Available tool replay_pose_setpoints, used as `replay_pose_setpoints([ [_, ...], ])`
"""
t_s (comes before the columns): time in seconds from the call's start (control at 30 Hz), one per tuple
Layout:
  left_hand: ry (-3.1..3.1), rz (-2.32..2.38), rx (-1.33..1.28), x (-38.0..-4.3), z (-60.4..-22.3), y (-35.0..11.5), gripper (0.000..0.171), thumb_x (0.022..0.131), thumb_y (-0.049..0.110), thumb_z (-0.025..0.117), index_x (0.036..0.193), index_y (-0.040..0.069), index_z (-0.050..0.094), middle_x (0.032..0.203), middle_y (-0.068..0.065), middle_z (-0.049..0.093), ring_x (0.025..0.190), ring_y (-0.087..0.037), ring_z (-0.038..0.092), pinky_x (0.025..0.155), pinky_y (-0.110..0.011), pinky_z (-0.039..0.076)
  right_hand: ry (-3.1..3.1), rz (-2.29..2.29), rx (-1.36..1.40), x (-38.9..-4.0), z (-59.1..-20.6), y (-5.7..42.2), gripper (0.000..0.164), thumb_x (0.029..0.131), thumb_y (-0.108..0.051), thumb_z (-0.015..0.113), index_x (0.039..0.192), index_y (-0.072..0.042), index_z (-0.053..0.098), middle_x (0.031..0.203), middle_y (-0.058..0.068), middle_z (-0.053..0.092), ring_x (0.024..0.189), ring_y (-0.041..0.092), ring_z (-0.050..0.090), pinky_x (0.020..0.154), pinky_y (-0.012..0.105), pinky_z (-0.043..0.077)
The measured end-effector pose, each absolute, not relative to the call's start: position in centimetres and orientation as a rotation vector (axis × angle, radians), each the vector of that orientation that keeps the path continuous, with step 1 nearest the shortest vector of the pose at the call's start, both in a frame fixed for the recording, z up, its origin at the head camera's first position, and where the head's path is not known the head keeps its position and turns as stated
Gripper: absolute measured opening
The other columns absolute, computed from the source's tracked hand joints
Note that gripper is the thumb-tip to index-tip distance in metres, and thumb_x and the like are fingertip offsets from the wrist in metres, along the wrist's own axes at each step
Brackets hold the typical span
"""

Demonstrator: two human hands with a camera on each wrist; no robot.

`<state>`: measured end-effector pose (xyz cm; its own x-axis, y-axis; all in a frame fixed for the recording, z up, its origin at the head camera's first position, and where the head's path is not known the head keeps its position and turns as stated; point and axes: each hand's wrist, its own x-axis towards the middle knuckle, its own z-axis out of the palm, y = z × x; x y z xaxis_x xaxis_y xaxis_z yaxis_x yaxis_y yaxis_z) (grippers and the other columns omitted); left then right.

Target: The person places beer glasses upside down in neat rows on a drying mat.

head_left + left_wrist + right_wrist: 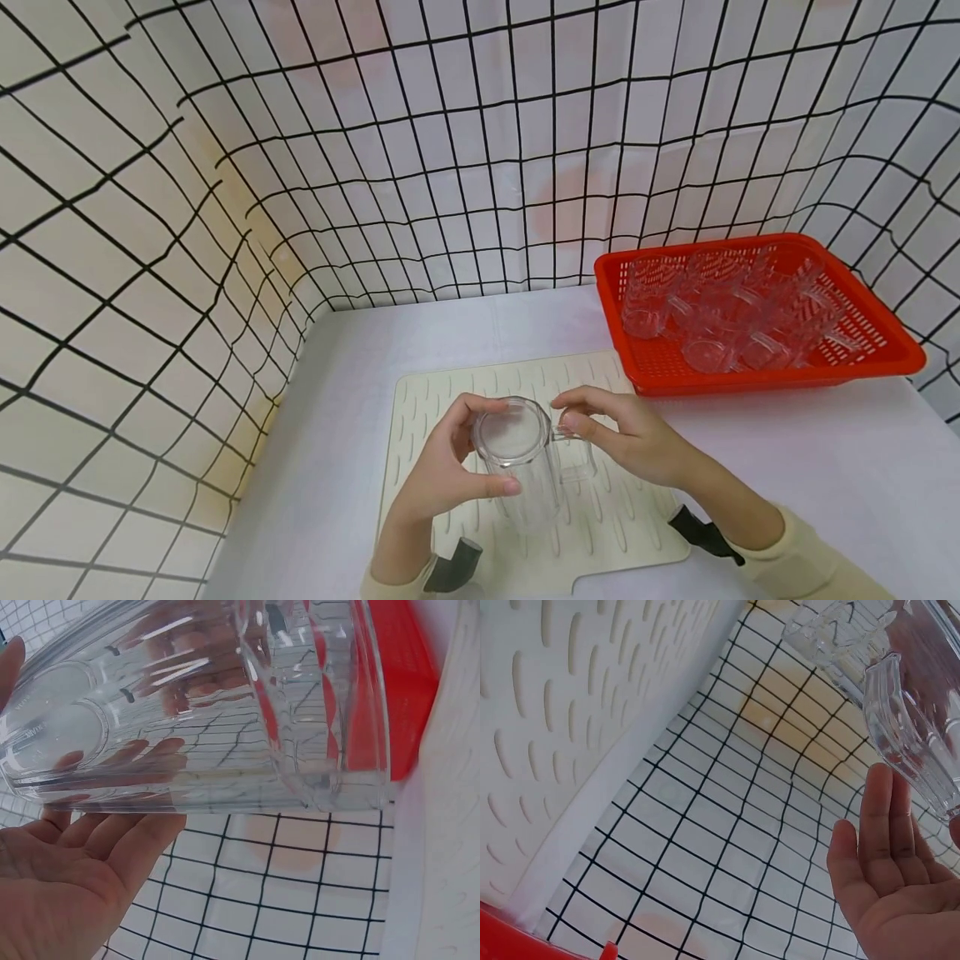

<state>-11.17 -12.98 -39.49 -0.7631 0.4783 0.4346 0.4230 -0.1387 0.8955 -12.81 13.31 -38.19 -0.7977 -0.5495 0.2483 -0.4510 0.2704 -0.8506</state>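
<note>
A clear glass mug (532,496) is held upside down above a cream ridged mat (423,417), its round base facing up and its mouth toward the mat. My left hand (457,467) grips it near the base, thumb on the near side and fingers on the far side. At the mug's right, my right hand (626,433) has its thumb and forefinger at the base end of the handle (581,471). In the right wrist view the other fingers (889,832) extend loosely, apart from the glass. The left wrist view shows the mug body (202,712) close up.
A red plastic basket (877,354) stands at the back right, holding several clear glass mugs (705,354). Its near left corner reaches the mat's far right corner. White walls with black grid netting (480,158) enclose the table's back and sides.
</note>
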Motion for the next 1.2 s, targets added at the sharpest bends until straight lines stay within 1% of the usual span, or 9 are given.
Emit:
replay_pose_setpoints([
  [0.13, 2.081, 2.067, 1.067, -11.0, -39.5, -13.0, 0.072, 0.068, -0.008, 0.084, 0.128, -0.001, 0.047, 0.129, -0.021, 0.054, 0.115, -0.026, 0.057, 0.091, -0.036, 0.050, 2.388, -1.587, -0.998, -12.8, -38.3, 13.1, 0.016, 0.100, -0.012, 0.052, 0.106, -0.013, 0.067, 0.092, -0.009, 0.067, 0.087, 0.013, 0.063, 0.085, 0.040, 0.053],
  [0.2, 2.106, 2.060, 1.066, -11.0, -39.5, -13.0, 0.074, 0.064, -0.014, 0.082, 0.128, -0.001, 0.047, 0.130, -0.021, 0.054, 0.116, -0.025, 0.056, 0.091, -0.035, 0.049, 2.376, -1.603, -1.020, -12.8, -38.4, 13.0, 0.016, 0.100, -0.010, 0.052, 0.101, -0.013, 0.067, 0.087, -0.009, 0.065, 0.084, 0.014, 0.061, 0.082, 0.037, 0.053],
  [0.43, 2.152, 2.041, 1.066, -10.9, -39.5, -12.9, 0.076, 0.064, -0.014, 0.083, 0.129, 0.001, 0.047, 0.133, -0.019, 0.054, 0.117, -0.025, 0.055, 0.091, -0.035, 0.048, 2.301, -1.655, -1.071, -12.9, -39.0, 12.8, 0.019, 0.100, -0.006, 0.051, 0.091, -0.016, 0.065, 0.082, -0.005, 0.063, 0.081, 0.016, 0.059, 0.078, 0.032, 0.051],
  [0.6, 2.170, 2.018, 1.021, -10.9, -39.8, -13.0, 0.072, 0.066, -0.010, 0.084, 0.128, 0.003, 0.048, 0.134, -0.015, 0.055, 0.119, -0.027, 0.054, 0.091, -0.034, 0.048, 2.171, -1.728, -1.114, -13.0, -39.6, 12.6, 0.018, 0.100, -0.002, 0.049, 0.092, -0.011, 0.062, 0.080, 0.002, 0.063, 0.079, 0.017, 0.059, 0.077, 0.030, 0.051],
  [0.8, 2.177, 2.012, 1.021, -11.1, -40.3, -13.3, 0.075, 0.068, -0.004, 0.085, 0.132, 0.005, 0.048, 0.132, -0.013, 0.056, 0.118, -0.027, 0.053, 0.091, -0.034, 0.047, 1.973, -1.842, -1.135, -13.3, -40.6, 12.0, 0.017, 0.101, 0.003, 0.044, 0.093, -0.001, 0.058, 0.079, 0.013, 0.059, 0.078, 0.022, 0.061, 0.078, 0.028, 0.054],
  [0.9, 2.184, 2.017, 1.017, -11.2, -40.6, -13.4, 0.075, 0.071, 0.005, 0.087, 0.135, 0.006, 0.047, 0.131, -0.013, 0.056, 0.117, -0.026, 0.054, 0.092, -0.034, 0.047, 1.945, -1.861, -1.113, -13.4, -40.9, 11.8, 0.017, 0.102, 0.001, 0.043, 0.092, 0.002, 0.056, 0.077, 0.015, 0.057, 0.078, 0.022, 0.060, 0.078, 0.028, 0.053],
  [1.07, 2.216, 2.021, 0.997, -11.3, -41.1, -13.6, 0.082, 0.076, 0.030, 0.085, 0.142, 0.008, 0.043, 0.135, -0.013, 0.055, 0.120, -0.026, 0.053, 0.096, -0.035, 0.047, 1.960, -1.859, -1.066, -13.5, -41.1, 11.4, 0.018, 0.102, -0.002, 0.043, 0.090, 0.003, 0.056, 0.077, 0.017, 0.056, 0.078, 0.022, 0.060, 0.079, 0.028, 0.053],
  [1.13, 2.224, 2.030, 0.980, -11.3, -41.2, -13.6, 0.084, 0.077, 0.032, 0.084, 0.145, 0.008, 0.041, 0.137, -0.013, 0.053, 0.122, -0.027, 0.052, 0.098, -0.035, 0.046, 1.968, -1.848, -1.042, -13.7, -41.2, 11.3, 0.019, 0.103, -0.004, 0.043, 0.090, 0.003, 0.055, 0.078, 0.017, 0.057, 0.079, 0.021, 0.060, 0.080, 0.028, 0.053],
  [1.2, 2.230, 2.045, 0.947, -11.3, -41.4, -13.7, 0.085, 0.077, 0.030, 0.084, 0.146, 0.007, 0.040, 0.139, -0.012, 0.052, 0.124, -0.027, 0.051, 0.101, -0.034, 0.044, 1.974, -1.835, -1.011, -13.8, -41.3, 11.2, 0.020, 0.103, -0.006, 0.043, 0.090, 0.003, 0.055, 0.079, 0.016, 0.057, 0.081, 0.021, 0.061, 0.082, 0.028, 0.052],
])
